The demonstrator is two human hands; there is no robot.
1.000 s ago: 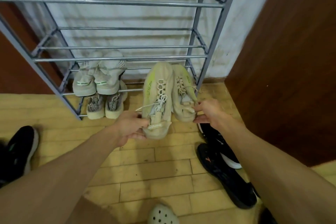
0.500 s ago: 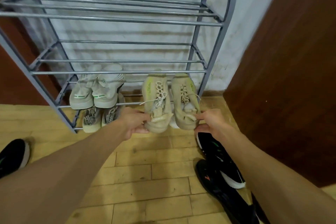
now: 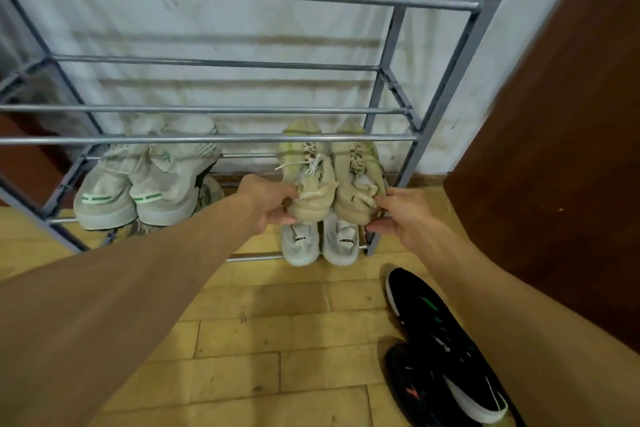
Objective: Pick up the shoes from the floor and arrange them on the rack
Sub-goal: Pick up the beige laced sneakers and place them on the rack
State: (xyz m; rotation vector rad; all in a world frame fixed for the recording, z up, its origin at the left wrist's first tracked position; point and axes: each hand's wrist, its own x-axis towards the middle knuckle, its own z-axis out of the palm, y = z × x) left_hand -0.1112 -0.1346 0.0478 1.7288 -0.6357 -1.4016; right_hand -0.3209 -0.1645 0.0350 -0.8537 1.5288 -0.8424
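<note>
Two bare arms reach out to a grey metal rack point(image 3: 391, 107) that stands against a white wall. The left hand point(image 3: 268, 199) is closed on the heel of the left tan shoe point(image 3: 308, 180). The right hand point(image 3: 403, 213) pinches the heel of the right tan shoe point(image 3: 358, 177). So each grip is tight on one shoe.

The two tan shoes sit side by side, touching, with their toes pointing at the wall. Their toes are tucked under a rack bar, on the right side of a low shelf. The heels stick out past the front bar, and it is hard to tell if the shoes rest on the bars or hang in the hands.

On the same shelf, to the left, sits a pale pair with green stripes point(image 3: 138, 191). Just below the tan shoes, on the bottom shelf, is a white pair point(image 3: 320, 243), heels facing out. Another pair hides under the green-striped one and can barely be seen.

On the yellow wood floor point(image 3: 277, 340), near the right arm, lie two black shoes point(image 3: 440, 340). A brown door point(image 3: 561, 149) stands on the right.
</note>
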